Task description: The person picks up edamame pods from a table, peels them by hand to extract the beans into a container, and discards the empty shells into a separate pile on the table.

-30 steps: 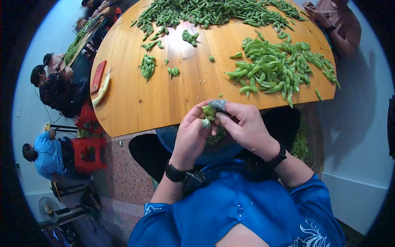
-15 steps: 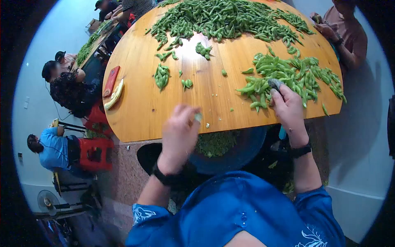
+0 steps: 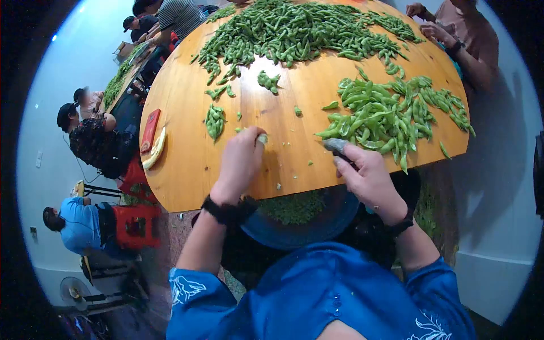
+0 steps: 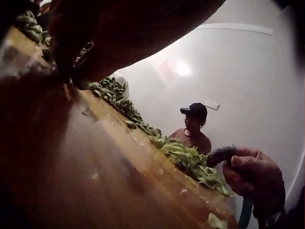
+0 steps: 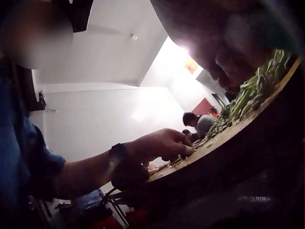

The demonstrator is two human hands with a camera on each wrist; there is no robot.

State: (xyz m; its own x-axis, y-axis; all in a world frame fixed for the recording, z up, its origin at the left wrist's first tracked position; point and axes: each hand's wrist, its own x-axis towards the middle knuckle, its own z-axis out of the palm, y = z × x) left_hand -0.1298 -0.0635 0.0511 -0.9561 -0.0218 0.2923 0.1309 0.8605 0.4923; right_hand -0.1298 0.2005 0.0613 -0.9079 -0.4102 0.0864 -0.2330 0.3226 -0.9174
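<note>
My left hand [image 3: 237, 161] is low over the table, fingers bent down beside a small green pod [image 3: 238, 130]. A pale cover shows on its thumb. In the right wrist view the left hand's [image 5: 164, 144] fingertips are down at the tabletop; I cannot tell whether they pinch anything. My right hand [image 3: 371, 180] hovers at the near edge of a pile of light green bean pods [image 3: 374, 113]. Its index finger has a grey wrap, and the thumb stands below it. The left wrist view shows the right hand [image 4: 255, 174] loosely curled, with no pod visible in it.
A large heap of darker pods [image 3: 294, 34] covers the far side of the wooden table [image 3: 187, 141]. Small pod clusters [image 3: 215, 122] lie mid-table. A red case [image 3: 149, 130] and a banana-like yellow piece [image 3: 156, 150] lie left. Below the edge is a blue basin [image 3: 266, 229] holding green bits.
A second ago both hands were together over the basin with green pods. They parted; the right reached into the light pile, then drew back toward me. The left moved forward and left onto the table.
</note>
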